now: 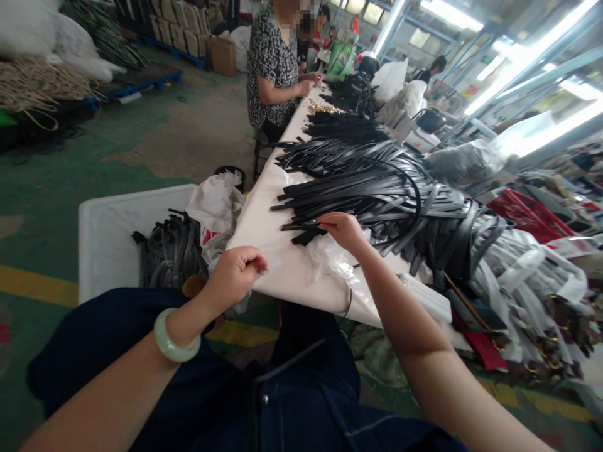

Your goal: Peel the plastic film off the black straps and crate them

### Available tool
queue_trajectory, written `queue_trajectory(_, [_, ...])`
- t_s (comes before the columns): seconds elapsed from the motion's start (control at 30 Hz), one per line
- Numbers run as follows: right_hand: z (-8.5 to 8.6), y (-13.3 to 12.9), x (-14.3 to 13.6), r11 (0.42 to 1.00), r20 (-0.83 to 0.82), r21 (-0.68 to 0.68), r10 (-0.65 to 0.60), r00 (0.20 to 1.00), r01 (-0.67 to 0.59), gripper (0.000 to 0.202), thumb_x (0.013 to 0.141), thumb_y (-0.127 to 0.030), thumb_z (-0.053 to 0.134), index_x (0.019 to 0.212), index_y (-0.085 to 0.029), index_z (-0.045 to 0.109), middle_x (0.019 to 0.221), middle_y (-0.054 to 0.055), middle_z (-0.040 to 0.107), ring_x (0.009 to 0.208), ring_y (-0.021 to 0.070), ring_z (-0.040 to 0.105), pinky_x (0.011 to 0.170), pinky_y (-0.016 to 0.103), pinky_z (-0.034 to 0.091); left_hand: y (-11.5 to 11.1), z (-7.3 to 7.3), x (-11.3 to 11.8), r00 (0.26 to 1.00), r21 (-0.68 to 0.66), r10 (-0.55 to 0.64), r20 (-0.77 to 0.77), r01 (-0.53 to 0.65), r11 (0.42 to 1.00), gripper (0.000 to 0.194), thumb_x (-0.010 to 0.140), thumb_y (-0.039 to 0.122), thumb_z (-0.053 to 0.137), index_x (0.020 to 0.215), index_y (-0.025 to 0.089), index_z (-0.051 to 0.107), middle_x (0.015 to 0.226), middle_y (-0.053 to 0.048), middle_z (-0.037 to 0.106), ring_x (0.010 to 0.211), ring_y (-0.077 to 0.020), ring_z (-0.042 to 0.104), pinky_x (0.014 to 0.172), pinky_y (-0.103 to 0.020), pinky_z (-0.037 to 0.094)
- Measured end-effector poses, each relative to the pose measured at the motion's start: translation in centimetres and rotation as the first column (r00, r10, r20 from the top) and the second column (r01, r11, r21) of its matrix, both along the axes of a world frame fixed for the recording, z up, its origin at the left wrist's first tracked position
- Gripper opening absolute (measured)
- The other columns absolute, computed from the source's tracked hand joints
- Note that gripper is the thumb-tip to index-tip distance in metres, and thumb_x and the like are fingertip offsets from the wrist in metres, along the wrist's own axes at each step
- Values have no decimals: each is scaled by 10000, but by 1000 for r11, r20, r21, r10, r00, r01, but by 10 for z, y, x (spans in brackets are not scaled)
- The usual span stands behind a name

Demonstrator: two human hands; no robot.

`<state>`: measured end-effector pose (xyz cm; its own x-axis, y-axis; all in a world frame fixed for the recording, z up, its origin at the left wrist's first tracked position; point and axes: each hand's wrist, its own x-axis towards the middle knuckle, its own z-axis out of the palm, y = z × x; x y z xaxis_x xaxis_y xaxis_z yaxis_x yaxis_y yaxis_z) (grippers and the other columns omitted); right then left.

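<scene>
Black flat straps (348,198) lie in a long pile across the pale table (292,270). My right hand (342,227) is at the near end of this pile, its thumb and fingers pinched on a strap end. Above the table's near left corner is my left hand (239,271), its fingers curled together; whatever they may hold is too small to make out. A pale green bangle (175,336) circles my left wrist. Clear plastic (334,260) lies on the table just below my right hand.
A white bin (110,242) with black straps stands left of the table, a white bag (217,204) at its edge. A person in a patterned shirt (271,56) works farther along the table. White-wrapped straps (513,270) and a white box (426,298) are at the right.
</scene>
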<state>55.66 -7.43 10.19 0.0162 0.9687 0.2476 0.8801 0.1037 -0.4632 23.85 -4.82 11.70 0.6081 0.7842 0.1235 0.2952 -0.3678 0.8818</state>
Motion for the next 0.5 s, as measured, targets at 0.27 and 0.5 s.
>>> queue_trajectory(0.27, [19,5,-1,992,-107,-123,-45,993,31,263,847,-339,585,862,-133,748,755,39,706,677,163,614,641,252,420,2,-3,1,999,71,-24,30,22,997,195,778,151,489,644,142,631,674,-28,657,663,-138,590,639,-230,433])
queue_trajectory(0.5, [59,-46,-83,989,103,125,71,992,-84,298,953,-339,454,858,-158,670,791,69,670,740,162,595,715,254,406,5,-2,0,1000,73,11,-21,-10,997,187,777,161,494,661,146,640,688,-24,655,684,-147,586,657,-245,427])
